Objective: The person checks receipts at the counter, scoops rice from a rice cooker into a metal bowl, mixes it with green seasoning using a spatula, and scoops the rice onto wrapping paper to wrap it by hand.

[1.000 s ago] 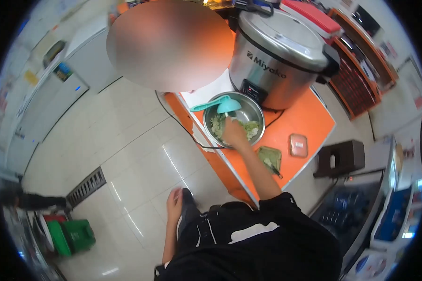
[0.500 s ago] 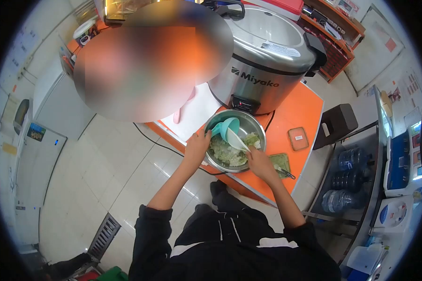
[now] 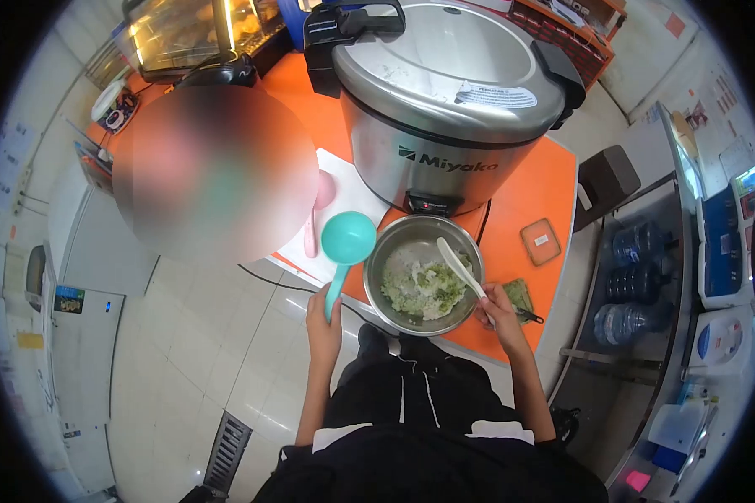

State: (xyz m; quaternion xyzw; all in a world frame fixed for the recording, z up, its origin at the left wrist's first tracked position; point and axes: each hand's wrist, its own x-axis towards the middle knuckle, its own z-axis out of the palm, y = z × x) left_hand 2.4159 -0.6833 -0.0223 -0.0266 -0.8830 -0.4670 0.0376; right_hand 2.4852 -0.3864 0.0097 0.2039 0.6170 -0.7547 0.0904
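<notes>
My left hand (image 3: pixel 323 320) is closed round the handle of a teal scoop (image 3: pixel 349 238), its round cup just left of the steel bowl (image 3: pixel 386 317). My right hand (image 3: pixel 500 308) grips a white rice paddle (image 3: pixel 460 267), whose blade hangs over the bowl's contents. Inside the bowl lies rice mixed with a green leafy-looking food (image 3: pixel 428 289). Beside my right hand, partly hidden by it, a green square piece (image 3: pixel 520 295) lies on the orange table (image 3: pixel 512 210) with a dark-handled utensil (image 3: pixel 528 316) across it.
A large steel rice cooker (image 3: pixel 445 142), lid down, stands behind the bowl. A pink scoop (image 3: pixel 312 235) lies on a white sheet (image 3: pixel 298 251) to the left. A square orange-brown piece with a label (image 3: pixel 540 242) sits on the right. A blurred area covers the table's left side.
The teal scoop has come out of the bowl to the left and now stands apart from the paddle. The paddle has shifted right within the bowl. The camera view has moved too.
</notes>
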